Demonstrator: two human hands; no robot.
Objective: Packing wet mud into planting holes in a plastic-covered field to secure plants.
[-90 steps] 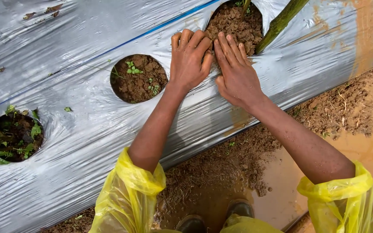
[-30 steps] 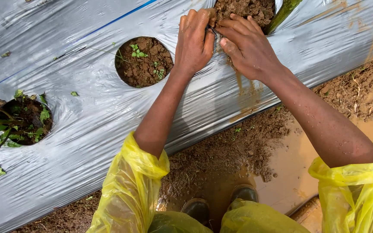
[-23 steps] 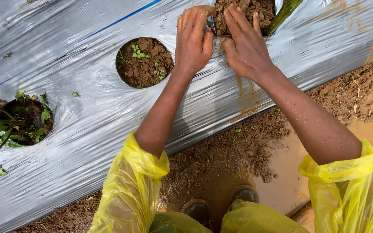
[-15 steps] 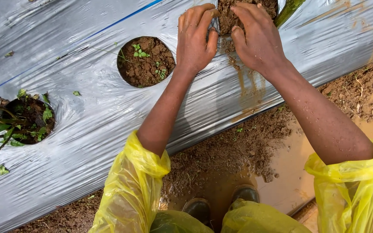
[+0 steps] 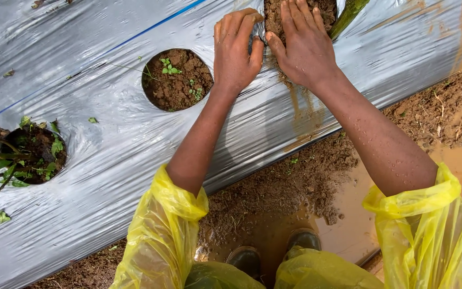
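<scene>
Both hands lie open and flat, palms down, at the near rim of a round planting hole (image 5: 300,13) cut in silver plastic mulch sheeting (image 5: 108,160), neither one gripping anything. The left hand (image 5: 235,51) rests on the sheeting at the hole's left edge, fingers together and pointing away from the person. The right hand (image 5: 306,45) sits just beside it, its fingers (image 5: 303,16) spread over the brown soil inside the hole and its thumb reaching toward the left hand, so the two nearly touch at a wrinkle of the plastic. A green stalk (image 5: 348,13) slants up just right of the right hand. Muddy streaks run down the sheeting below the right wrist. Left of the left hand is a second hole (image 5: 177,79) holding soil and tiny green seedlings; well further left, a third hole (image 5: 33,152) holds a leafy plant. Both forearms are bare, emerging from yellow raincoat sleeves (image 5: 161,235). Below the arms, wet earth and a brown puddle (image 5: 348,230) border the sheeting, with two dark boots (image 5: 274,254) standing in it.
</scene>
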